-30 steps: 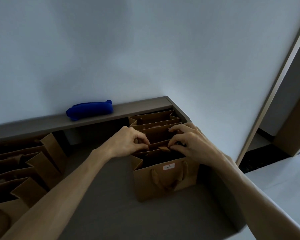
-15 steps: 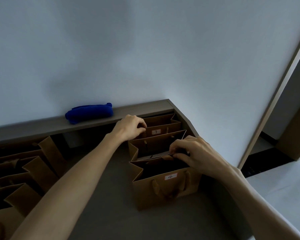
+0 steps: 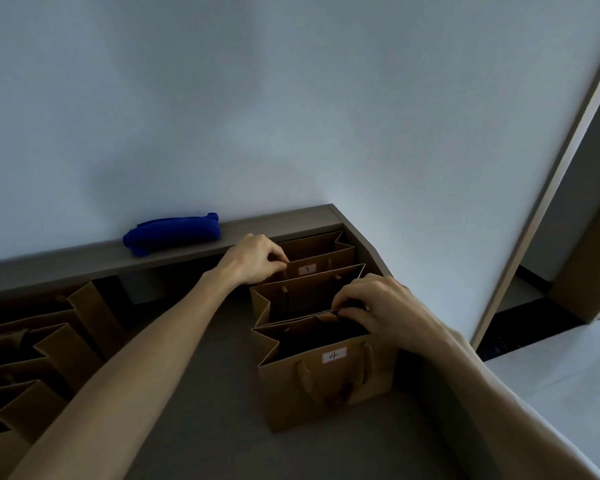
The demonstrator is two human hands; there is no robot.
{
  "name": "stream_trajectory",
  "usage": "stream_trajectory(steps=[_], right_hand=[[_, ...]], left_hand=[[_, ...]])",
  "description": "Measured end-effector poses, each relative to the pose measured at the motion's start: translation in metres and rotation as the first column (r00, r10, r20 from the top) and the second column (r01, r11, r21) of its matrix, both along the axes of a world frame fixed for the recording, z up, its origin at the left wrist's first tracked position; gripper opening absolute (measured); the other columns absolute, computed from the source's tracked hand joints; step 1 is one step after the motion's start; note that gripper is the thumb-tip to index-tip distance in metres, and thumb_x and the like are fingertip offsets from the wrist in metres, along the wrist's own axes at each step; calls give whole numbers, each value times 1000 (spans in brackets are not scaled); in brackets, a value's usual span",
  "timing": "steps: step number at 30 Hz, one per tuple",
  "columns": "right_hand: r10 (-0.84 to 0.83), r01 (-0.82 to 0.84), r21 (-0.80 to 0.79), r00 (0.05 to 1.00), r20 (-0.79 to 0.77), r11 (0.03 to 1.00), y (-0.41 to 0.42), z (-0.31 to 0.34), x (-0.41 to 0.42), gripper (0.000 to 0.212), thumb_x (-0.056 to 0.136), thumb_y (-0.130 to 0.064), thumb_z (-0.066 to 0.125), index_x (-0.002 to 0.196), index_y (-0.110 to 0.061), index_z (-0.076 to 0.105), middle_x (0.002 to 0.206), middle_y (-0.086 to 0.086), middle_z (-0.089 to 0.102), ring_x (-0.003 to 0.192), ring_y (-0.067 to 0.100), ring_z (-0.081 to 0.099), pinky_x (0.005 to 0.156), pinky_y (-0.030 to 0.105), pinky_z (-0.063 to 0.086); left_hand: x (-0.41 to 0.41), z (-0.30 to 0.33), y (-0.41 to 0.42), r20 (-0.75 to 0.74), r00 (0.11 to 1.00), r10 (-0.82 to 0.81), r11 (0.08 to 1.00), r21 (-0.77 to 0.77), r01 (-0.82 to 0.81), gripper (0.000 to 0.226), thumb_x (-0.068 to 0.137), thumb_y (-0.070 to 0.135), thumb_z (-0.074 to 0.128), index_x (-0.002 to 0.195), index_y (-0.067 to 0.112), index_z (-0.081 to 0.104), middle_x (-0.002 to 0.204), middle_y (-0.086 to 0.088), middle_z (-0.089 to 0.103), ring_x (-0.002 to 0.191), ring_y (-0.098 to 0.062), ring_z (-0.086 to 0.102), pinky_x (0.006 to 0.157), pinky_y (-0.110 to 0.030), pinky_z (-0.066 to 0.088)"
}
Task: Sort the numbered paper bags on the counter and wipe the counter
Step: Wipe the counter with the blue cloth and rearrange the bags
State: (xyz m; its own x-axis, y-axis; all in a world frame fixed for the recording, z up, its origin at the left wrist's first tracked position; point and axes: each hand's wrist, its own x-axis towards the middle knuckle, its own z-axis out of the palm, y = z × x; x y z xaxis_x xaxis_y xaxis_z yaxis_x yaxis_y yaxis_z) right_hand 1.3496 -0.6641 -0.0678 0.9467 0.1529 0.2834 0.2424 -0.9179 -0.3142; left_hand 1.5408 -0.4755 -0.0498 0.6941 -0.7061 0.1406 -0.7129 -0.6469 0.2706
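Sorting is in hand: left hand (image 3: pixel 257 259) pinches the rim of the far bag (image 3: pixel 321 261), right hand (image 3: pixel 378 308) pinches the rim between the middle bag (image 3: pixel 305 296) and bag 4 (image 3: pixel 329 382) on the counter (image 3: pixel 201 393). Next calls for reading labels; cloth (image 3: pixel 174 233) waits on the ledge (image 3: pixel 84 258).

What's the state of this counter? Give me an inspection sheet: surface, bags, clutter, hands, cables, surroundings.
Surface: dark grey counter, raised back ledge.
Job's things: row of paper bags on the right, front bag labelled 4, rear bag with label; more brown bags at left.
Clutter: blue cloth on the ledge.
Hands: left hand grips the rear bag's rim; right hand pinches a middle bag's edge.
Cables: nothing seen.
Surroundings: pale wall, doorway at right.
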Motion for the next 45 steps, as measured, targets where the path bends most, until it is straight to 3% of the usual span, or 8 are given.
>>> stream_trajectory(steps=[6, 10, 15, 21, 27, 31, 36, 45], right_hand=[[-37, 37, -1, 998, -52, 999, 3, 8, 20, 15, 93, -29, 62, 106, -28, 69, 103, -13, 66, 95, 3, 56, 74, 12, 37], [-47, 46, -11, 996, -81, 999, 3, 12, 25, 15, 94, -29, 61, 106, -27, 70, 103, -12, 68, 96, 5, 59, 76, 14, 42], [-40, 38, -31, 997, -62, 999, 2, 10, 21, 16, 94, -29, 60, 108, -28, 69, 105, -13, 66, 98, 3, 56, 68, 8, 33], [-18, 17, -27, 998, -66, 999, 0, 8, 22, 13, 95, -30, 59, 104, -32, 68, 103, -16, 65, 99, 2, 56, 78, 18, 43], [-12, 11, -12, 997, -80, 1000, -3, 7, 22, 11, 94, -31, 60, 99, -35, 69, 99, -19, 65, 95, 0, 56, 77, 20, 47], [-5, 5, 10, 998, -66, 1000, -3, 5, 20, 11, 94, -29, 60, 98, -35, 69, 97, -20, 66, 93, 1, 57, 76, 22, 49], [25, -22, 28, 997, -76, 999, 2, 5, 20, 12, 93, -28, 61, 98, -34, 70, 93, -22, 63, 90, -2, 57, 78, 27, 53], [123, -122, 17, 991, -50, 992, 69, 9, 42, 13, 95, -31, 58, 104, -36, 66, 102, -20, 59, 98, -1, 54, 84, 23, 51]], left_hand=[[-5, 4, 7, -38, 999, -9, 1000, 10, 9, 23, 94, 23, 59, 114, 19, 68, 123, -2, 65, 113, -14, 59, 93, -30, 48], [-5, 7, 4, -28, 1000, 8, 998, 61, -6, 22, 93, 21, 60, 114, 23, 68, 122, 1, 66, 110, -13, 60, 93, -37, 51], [-12, 2, 2, 42, 999, -29, 998, 65, 26, 22, 93, 20, 60, 113, 23, 69, 117, 2, 68, 105, -10, 63, 88, -32, 53], [-22, -2, 7, 29, 997, -74, 997, 18, 73, 21, 93, 22, 59, 112, 23, 70, 116, 3, 69, 104, -7, 63, 92, -34, 53], [-30, 0, 12, 30, 994, -101, 995, 24, 100, 22, 95, 31, 56, 112, 26, 69, 113, 7, 69, 101, -4, 62, 86, -34, 54], [-33, -3, 19, -65, 993, -94, 995, 16, 95, 32, 92, 47, 54, 112, 26, 68, 108, 8, 69, 93, -2, 63, 81, -32, 56], [-37, -5, 28, 41, 996, -81, 996, 38, 80, 23, 92, 27, 62, 114, 24, 68, 115, 4, 68, 101, -6, 62, 86, -33, 55], [-36, 9, 103, 109, 992, 66, 996, 54, -72, 22, 91, 27, 63, 112, 26, 69, 116, 4, 69, 102, -7, 63, 90, -35, 52]])
